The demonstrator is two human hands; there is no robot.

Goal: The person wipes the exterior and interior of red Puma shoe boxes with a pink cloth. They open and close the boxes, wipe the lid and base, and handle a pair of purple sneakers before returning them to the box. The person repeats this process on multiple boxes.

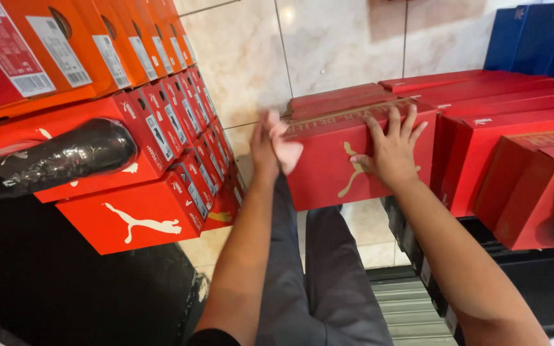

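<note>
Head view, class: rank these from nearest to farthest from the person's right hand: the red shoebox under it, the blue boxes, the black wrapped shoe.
1. Red shoebox: under the right hand, which lies flat on it.
2. Blue boxes: upper right corner, behind the red stack.
3. Black wrapped shoe: far left, on the orange-red boxes.

Red shoeboxes (508, 128) on tiled floor (328, 45)

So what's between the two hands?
The red box: the left hand presses its end and the right hand lies on its side, in the head view.
</note>
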